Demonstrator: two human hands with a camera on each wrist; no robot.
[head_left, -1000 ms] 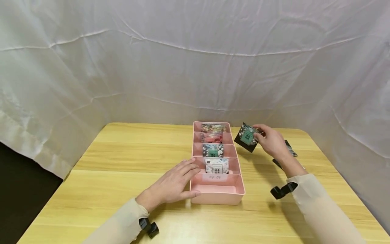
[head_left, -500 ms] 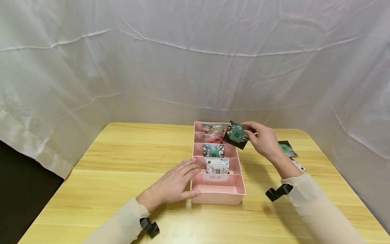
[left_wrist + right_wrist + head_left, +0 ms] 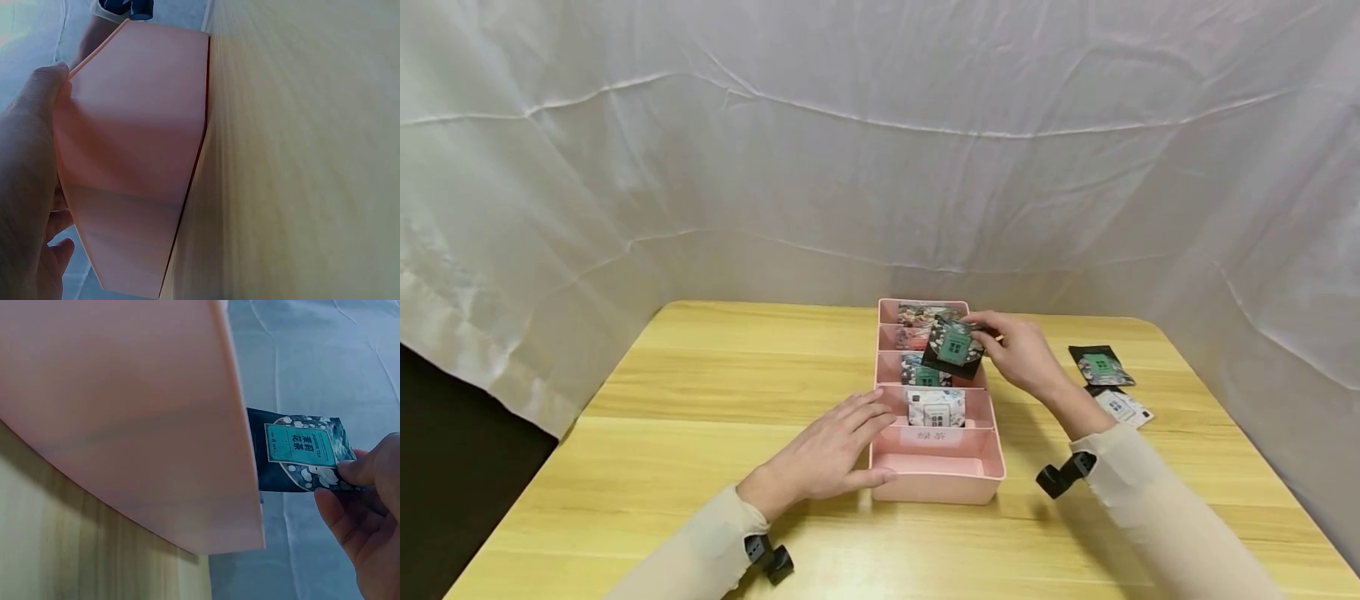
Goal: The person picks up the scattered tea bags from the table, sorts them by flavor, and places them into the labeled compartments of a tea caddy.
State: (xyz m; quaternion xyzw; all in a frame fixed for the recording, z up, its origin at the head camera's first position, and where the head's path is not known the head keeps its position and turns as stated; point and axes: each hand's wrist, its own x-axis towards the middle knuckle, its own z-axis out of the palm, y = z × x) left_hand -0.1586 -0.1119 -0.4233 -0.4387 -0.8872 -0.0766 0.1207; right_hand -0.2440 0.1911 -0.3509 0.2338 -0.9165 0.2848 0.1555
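Observation:
My right hand pinches a dark jasmine tea bag with a green label by its upper right corner. The packet tilts over the third compartment of a long pink divided box. In the right wrist view, the lower end of the tea bag passes behind the box's rim. My left hand rests at the box's left rim with fingers extended, its thumb near the front corner. A similar green-labelled packet stands in the third compartment, partly covered by the held one. In front of it is a white packet.
At the right lie another green-labelled tea bag and a white-labelled one, overlapping. The box's back compartments hold a multicoloured packet and a red one. A paper label marks the front divider. Pale curtains surround the wooden table.
My right hand has carried the jasmine tea bag leftward from beside the box to over its third compartment. The packets at the right have come into fuller view. My left hand stays put.

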